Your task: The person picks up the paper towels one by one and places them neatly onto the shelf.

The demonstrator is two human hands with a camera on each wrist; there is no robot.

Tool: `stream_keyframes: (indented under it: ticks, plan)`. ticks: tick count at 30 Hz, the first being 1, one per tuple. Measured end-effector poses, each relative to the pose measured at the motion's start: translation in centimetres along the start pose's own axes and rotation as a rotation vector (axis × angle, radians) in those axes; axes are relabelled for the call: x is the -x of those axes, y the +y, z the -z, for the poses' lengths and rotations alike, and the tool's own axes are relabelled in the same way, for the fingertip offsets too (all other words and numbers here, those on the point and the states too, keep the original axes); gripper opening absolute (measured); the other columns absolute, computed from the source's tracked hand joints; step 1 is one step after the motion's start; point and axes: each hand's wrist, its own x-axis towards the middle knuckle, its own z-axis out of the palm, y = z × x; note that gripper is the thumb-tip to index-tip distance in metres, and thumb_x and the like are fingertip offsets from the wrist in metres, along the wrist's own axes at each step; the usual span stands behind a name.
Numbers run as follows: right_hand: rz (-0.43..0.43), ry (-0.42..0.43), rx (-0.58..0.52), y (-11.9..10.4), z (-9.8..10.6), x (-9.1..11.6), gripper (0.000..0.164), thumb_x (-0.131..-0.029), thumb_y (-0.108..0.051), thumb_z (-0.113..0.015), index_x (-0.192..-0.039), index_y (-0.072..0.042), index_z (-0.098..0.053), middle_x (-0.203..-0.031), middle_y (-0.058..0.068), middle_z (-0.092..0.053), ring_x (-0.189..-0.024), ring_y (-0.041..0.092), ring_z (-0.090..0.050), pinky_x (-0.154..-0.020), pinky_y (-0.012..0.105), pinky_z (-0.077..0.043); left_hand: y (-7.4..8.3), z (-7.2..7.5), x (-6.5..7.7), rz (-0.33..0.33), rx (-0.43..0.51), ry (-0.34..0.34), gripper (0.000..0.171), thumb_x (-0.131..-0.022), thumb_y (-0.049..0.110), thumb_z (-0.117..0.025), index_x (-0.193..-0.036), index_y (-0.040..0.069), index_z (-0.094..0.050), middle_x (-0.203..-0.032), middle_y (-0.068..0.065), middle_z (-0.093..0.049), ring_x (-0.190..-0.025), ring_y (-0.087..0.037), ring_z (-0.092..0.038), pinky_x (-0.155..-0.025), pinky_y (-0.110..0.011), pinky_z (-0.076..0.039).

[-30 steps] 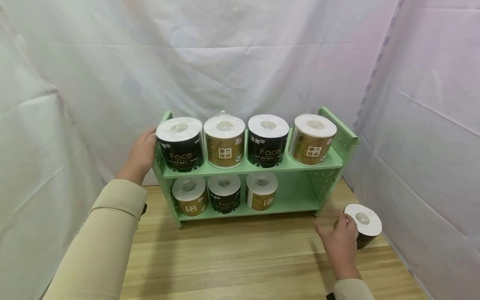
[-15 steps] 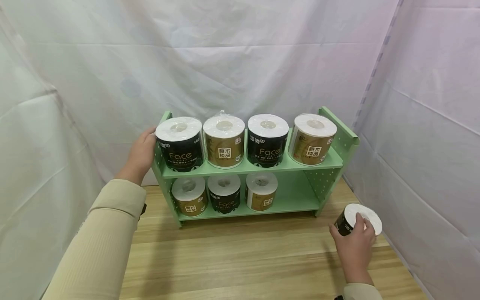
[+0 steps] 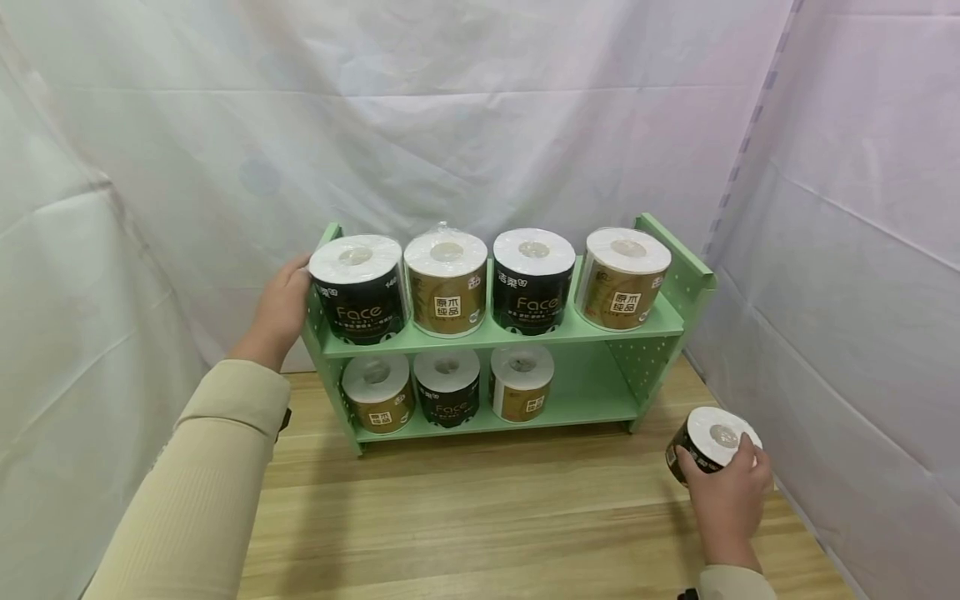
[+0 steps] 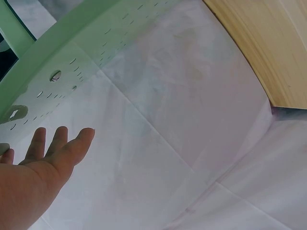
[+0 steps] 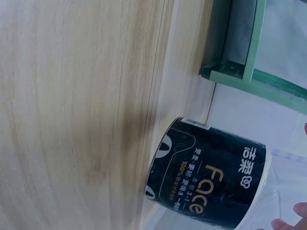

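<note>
My left hand (image 3: 282, 310) is at the upper left end of the green two-tier shelf (image 3: 465, 342). In the left wrist view several of its fingers are extended beside the perforated side panel (image 4: 72, 62); whether they touch it is hard to tell. At the lower right, a black-wrapped toilet paper roll (image 3: 693, 454) stands on the table. Over its near side is my right hand (image 3: 727, 496), thumb and fingers spread. The right wrist view shows this roll's "Face" label, with fingertips (image 5: 300, 209) near its white top, seemingly apart from it.
Several toilet paper rolls, black (image 3: 534, 287) and gold-brown (image 3: 447, 292), stand on the upper tier. Three more, including a gold-brown roll (image 3: 522, 392), occupy the lower tier's left and middle. White cloth (image 3: 847, 292) hangs behind and beside the wooden table (image 3: 480, 517).
My right hand has moved rightward, from the left of the loose roll to over its near right side. The roll stays about where it was. My left hand keeps its place at the shelf.
</note>
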Motion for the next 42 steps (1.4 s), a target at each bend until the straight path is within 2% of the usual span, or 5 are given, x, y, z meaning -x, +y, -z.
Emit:
stream_keyframes:
  ticks: [13, 23, 31, 42]
  plan:
    - [-0.1, -0.008, -0.076, 1.1, 0.4, -1.0, 0.101, -0.081, -0.033, -0.076, -0.153, -0.001, -0.014, -0.147, 0.032, -0.019, -0.135, 0.051, -0.021, -0.097, 0.073, -0.028, -0.1, -0.1, -0.1, 0.014, -0.015, 0.0, 0.059, -0.101, 0.036, -0.011, -0.155, 0.013, -0.019, -0.16, -0.016, -0.015, -0.146, -0.04, -0.009, -0.114, -0.062, -0.011]
    - [-0.105, -0.005, -0.101, 1.8, 0.3, -1.6, 0.099, -0.078, -0.03, -0.077, -0.152, 0.0, -0.018, -0.144, 0.035, -0.021, -0.133, 0.05, -0.022, -0.102, 0.068, -0.027, -0.4, -0.1, -0.4, 0.005, -0.002, 0.005, 0.059, -0.102, 0.035, -0.011, -0.155, 0.013, -0.019, -0.16, -0.015, -0.015, -0.146, -0.039, -0.009, -0.115, -0.062, -0.012]
    - [-0.134, -0.04, -0.115, 2.3, -0.1, -2.0, 0.103, -0.079, -0.032, -0.078, -0.152, 0.001, -0.013, -0.146, 0.036, -0.018, -0.135, 0.048, -0.018, -0.106, 0.065, -0.025, -0.3, 0.1, -0.3, -0.006, -0.005, 0.009, 0.058, -0.101, 0.034, -0.012, -0.155, 0.013, -0.02, -0.16, -0.015, -0.016, -0.146, -0.039, -0.009, -0.114, -0.063, -0.011]
    - [-0.122, -0.034, -0.197, 3.0, -0.7, -2.6, 0.103, -0.078, -0.028, -0.078, -0.151, 0.004, -0.012, -0.146, 0.036, -0.018, -0.137, 0.046, -0.012, -0.112, 0.06, -0.019, -0.1, 0.0, -0.2, -0.001, -0.01, 0.006, 0.059, -0.102, 0.035, -0.011, -0.155, 0.013, -0.019, -0.16, -0.015, -0.015, -0.146, -0.039, -0.009, -0.114, -0.063, -0.011]
